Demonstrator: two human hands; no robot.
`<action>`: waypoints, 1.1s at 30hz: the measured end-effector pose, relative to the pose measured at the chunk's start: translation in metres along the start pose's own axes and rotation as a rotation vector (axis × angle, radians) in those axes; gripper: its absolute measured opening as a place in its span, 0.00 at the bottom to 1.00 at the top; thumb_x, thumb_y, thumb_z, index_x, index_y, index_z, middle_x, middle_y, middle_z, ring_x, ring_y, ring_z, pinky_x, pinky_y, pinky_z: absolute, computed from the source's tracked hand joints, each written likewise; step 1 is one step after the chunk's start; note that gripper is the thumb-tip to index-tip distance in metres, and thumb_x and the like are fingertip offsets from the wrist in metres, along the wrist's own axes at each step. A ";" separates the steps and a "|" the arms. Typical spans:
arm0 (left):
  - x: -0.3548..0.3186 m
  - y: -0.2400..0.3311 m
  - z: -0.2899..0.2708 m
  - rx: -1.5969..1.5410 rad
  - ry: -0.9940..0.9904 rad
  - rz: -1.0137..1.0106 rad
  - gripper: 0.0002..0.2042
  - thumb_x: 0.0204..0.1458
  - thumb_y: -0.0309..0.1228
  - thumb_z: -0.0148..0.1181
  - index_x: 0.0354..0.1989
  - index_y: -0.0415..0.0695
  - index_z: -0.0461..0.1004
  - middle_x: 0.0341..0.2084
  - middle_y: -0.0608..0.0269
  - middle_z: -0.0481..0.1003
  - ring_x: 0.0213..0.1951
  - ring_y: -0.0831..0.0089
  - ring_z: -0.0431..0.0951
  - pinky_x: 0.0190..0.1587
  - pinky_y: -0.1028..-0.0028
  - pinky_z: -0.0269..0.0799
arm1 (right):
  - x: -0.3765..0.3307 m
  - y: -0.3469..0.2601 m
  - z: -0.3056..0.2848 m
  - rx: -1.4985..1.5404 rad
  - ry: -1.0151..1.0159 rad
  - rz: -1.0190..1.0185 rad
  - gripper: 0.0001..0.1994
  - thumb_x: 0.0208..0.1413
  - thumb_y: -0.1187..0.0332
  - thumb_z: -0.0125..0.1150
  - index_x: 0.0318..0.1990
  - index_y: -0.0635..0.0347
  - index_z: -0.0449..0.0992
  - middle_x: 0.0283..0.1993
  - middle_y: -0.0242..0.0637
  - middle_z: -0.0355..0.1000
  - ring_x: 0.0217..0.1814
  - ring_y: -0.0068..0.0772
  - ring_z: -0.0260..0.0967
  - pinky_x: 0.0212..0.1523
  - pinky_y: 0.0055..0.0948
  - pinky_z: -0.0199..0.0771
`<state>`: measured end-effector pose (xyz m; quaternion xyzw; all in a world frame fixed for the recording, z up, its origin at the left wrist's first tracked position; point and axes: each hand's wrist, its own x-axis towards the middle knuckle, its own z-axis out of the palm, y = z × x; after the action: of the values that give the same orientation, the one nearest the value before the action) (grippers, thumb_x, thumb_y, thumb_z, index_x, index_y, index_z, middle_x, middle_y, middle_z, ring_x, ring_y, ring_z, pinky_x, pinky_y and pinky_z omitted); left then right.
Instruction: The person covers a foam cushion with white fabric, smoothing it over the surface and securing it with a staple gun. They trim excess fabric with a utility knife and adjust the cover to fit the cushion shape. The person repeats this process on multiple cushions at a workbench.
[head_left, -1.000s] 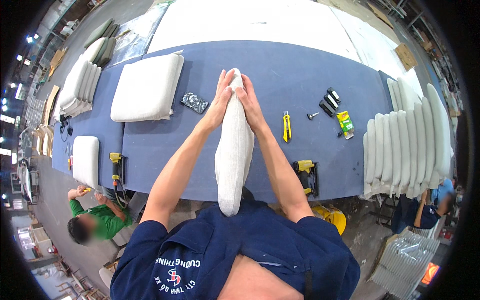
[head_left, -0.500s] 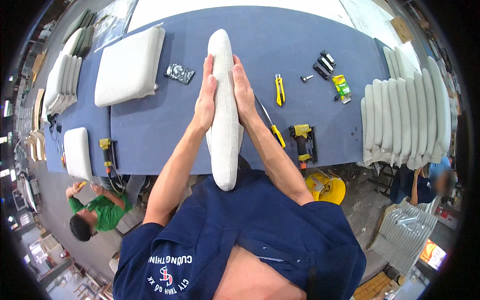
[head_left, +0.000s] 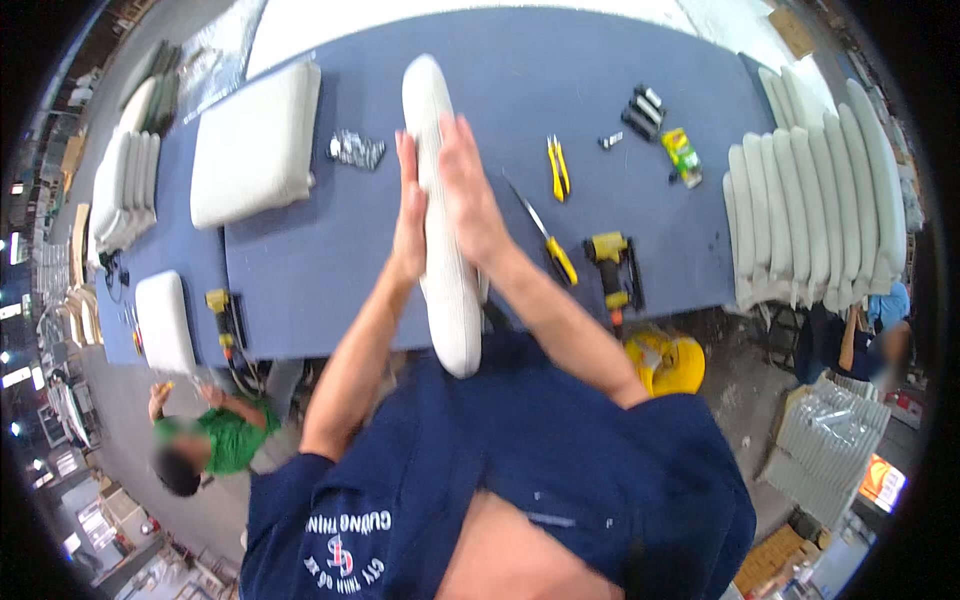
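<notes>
White cushion (head_left: 440,215) stands on edge at frame centre, over the blue table (head_left: 620,40). Left hand (head_left: 408,215) and right hand (head_left: 470,195) press flat against its sides — fingers straight, together. Yellow cutter (head_left: 545,240) lies just right.

Bright, even indoor light falls on a blue table (head_left: 330,270), with soft, faint shadows under the tools. A pale sheet at the far edge is washed out almost white. The fisheye lens bends the table's straight edges and squeezes everything near the round black rim. The hands (head_left: 445,200) and forearms are slightly smeared by motion blur. A person in green (head_left: 215,445) at near left is blurred. Small ceiling lights glint along the dark left rim.
</notes>
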<state>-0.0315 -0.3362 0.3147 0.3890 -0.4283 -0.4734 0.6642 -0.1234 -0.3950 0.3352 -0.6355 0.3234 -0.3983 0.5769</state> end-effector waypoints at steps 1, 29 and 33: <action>-0.002 0.010 0.001 0.227 0.053 -0.018 0.37 0.73 0.55 0.27 0.83 0.48 0.33 0.83 0.56 0.31 0.82 0.58 0.28 0.81 0.56 0.24 | -0.001 -0.012 -0.009 0.124 -0.041 0.031 0.42 0.75 0.38 0.34 0.81 0.65 0.46 0.86 0.55 0.35 0.89 0.47 0.28 0.84 0.41 0.29; -0.097 -0.012 0.024 0.507 0.012 0.171 0.48 0.64 0.67 0.34 0.83 0.43 0.39 0.81 0.40 0.28 0.82 0.46 0.28 0.79 0.47 0.26 | -0.122 0.010 -0.016 0.474 0.087 0.210 0.36 0.78 0.44 0.29 0.82 0.57 0.41 0.85 0.39 0.42 0.86 0.36 0.41 0.83 0.39 0.41; -0.093 0.011 0.027 0.437 0.080 0.138 0.46 0.67 0.66 0.30 0.83 0.44 0.37 0.82 0.49 0.31 0.82 0.53 0.29 0.80 0.48 0.24 | -0.133 0.008 -0.016 0.565 0.039 0.177 0.37 0.77 0.41 0.26 0.82 0.58 0.42 0.85 0.40 0.44 0.86 0.38 0.42 0.83 0.41 0.42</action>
<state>-0.0707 -0.2466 0.3151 0.5116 -0.5197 -0.3071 0.6114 -0.2001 -0.2880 0.3095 -0.4115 0.2650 -0.4328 0.7571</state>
